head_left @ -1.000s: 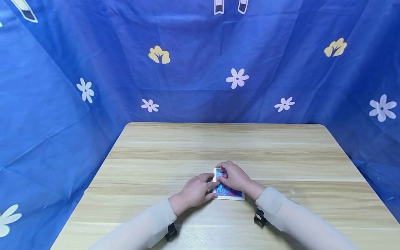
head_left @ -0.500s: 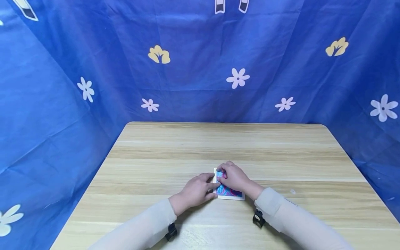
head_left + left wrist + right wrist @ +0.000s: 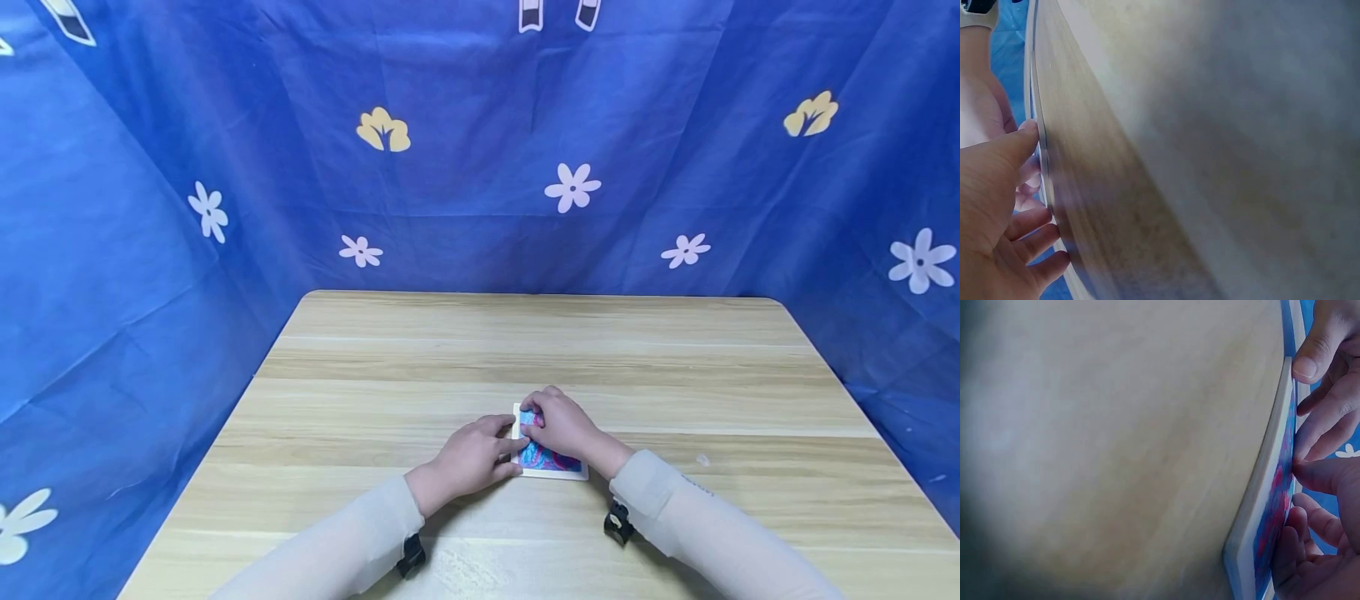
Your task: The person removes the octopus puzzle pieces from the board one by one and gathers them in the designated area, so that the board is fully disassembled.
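A small flat square panel (image 3: 551, 476) with a white border and a blue and pink pattern lies on the table. My left hand (image 3: 467, 458) steadies its left side, thumb at the near corner, forefinger reaching over the white border. Bent over the panel's upper left part is my right hand (image 3: 564, 427), its thumb and fingertips touching the patterned face. In the right wrist view the right thumb tip (image 3: 1310, 473) meets a left fingertip at the panel (image 3: 1259, 540). Whether anything small sits under the right fingers is hidden. The left wrist view shows the left thumb (image 3: 1019, 139) along a thin edge.
The wooden table (image 3: 420, 350) has rounded far corners. A blue cloth (image 3: 480, 150) with flower prints hangs behind it and at both sides. A small pale translucent spot (image 3: 702, 459) shows on the table right of the hands. Dark wrist devices (image 3: 618, 523) sit under the sleeves.
Both hands and the panel keep the same place and pose. Only the head view shifts very slightly, and the right forearm edges a little to the left.
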Tool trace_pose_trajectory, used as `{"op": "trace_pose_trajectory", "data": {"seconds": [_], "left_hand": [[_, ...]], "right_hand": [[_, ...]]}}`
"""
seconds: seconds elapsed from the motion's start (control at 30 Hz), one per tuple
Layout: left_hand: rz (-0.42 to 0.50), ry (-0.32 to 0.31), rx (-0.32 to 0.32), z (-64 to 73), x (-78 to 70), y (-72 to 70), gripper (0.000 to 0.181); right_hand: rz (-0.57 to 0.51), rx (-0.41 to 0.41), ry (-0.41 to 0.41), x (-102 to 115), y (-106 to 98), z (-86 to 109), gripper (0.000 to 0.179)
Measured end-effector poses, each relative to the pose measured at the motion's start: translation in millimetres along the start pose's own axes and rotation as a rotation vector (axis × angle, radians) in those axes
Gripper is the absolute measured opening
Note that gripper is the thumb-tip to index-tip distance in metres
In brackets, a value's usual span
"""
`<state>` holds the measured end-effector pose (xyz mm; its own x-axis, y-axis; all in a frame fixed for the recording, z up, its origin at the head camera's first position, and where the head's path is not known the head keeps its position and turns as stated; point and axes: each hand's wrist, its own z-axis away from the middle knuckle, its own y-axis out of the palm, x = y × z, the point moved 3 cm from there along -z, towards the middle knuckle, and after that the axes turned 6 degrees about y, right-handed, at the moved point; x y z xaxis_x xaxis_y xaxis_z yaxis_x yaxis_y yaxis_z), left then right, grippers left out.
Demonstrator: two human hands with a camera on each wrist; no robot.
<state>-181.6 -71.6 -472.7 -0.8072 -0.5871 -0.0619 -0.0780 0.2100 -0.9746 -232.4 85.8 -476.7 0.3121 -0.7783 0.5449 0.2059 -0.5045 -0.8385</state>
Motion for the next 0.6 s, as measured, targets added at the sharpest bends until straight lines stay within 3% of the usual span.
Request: {"op": "trace_pose_trajectory", "data": {"seconds": [0.43, 0.6], "left_hand": [[0.000, -0.011, -0.003, 0.2, -1.4, 3.4, 0.043], [-0.002, -0.006, -0.014, 0.3, -1.4, 5.1, 0.043]], "right_hand": [[-0.023, 0.037, 0.025, -0.1, 0.0, -0.4, 0.017], [-0.033, 0.027, 0.042, -1.9, 0.7, -0.6, 0.027]]}}
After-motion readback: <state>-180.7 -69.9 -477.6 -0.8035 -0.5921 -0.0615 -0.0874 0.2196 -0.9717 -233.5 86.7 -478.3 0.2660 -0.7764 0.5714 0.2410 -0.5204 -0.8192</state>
